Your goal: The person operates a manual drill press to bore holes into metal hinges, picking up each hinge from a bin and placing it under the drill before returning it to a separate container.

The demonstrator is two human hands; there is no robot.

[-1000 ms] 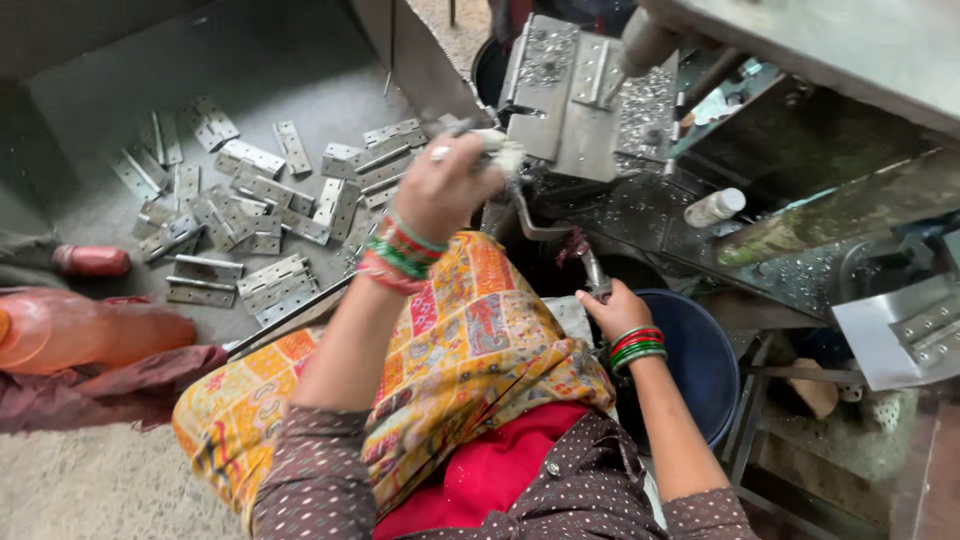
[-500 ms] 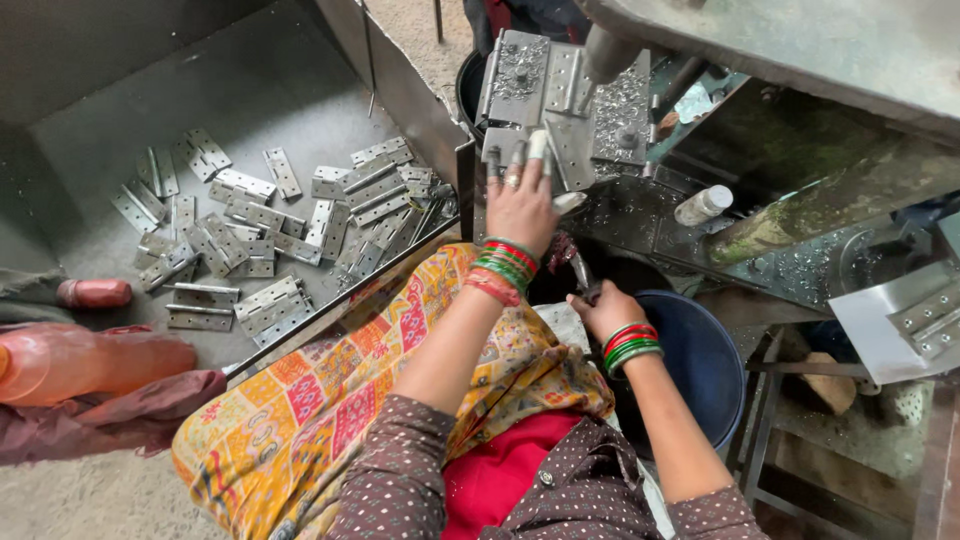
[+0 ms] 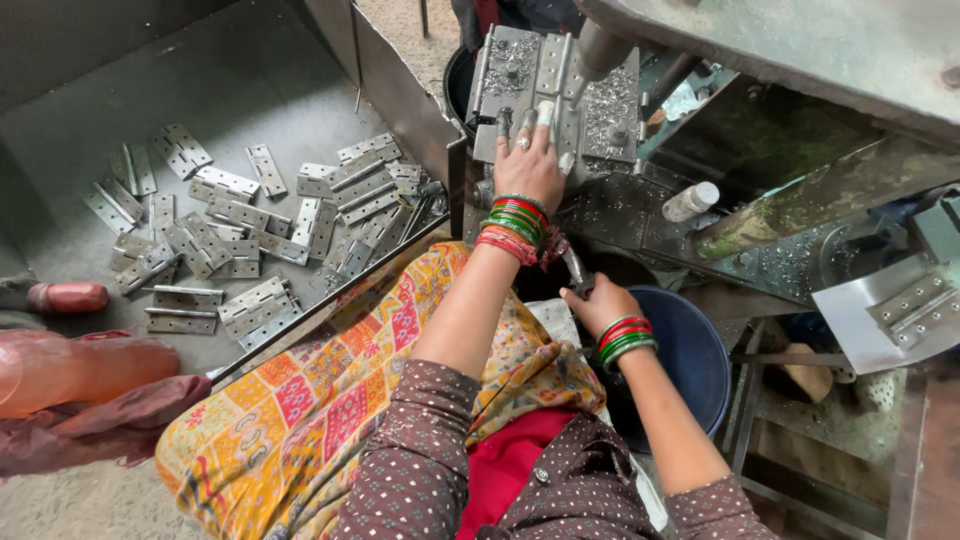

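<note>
My left hand (image 3: 530,160) reaches forward and presses a steel hinge (image 3: 548,75) flat onto the metal jig plate (image 3: 500,70) under the machine's round spindle (image 3: 598,48). Its fingers lie over the hinge's near edge. My right hand (image 3: 598,300) sits lower, by my lap, closed around a thin metal lever handle (image 3: 574,268). Both wrists wear red and green bangles. Metal shavings cover the jig plate (image 3: 615,110).
A grey metal tray (image 3: 250,90) at left holds several loose steel hinges (image 3: 230,225). A blue bucket (image 3: 690,350) stands by my right arm. A small white bottle (image 3: 692,200) lies on the machine bed. More hinges (image 3: 910,300) rest on a plate at right.
My left hand carried a hinge from the tray up and right onto the jig plate under the spindle. My right hand stayed on the lever.
</note>
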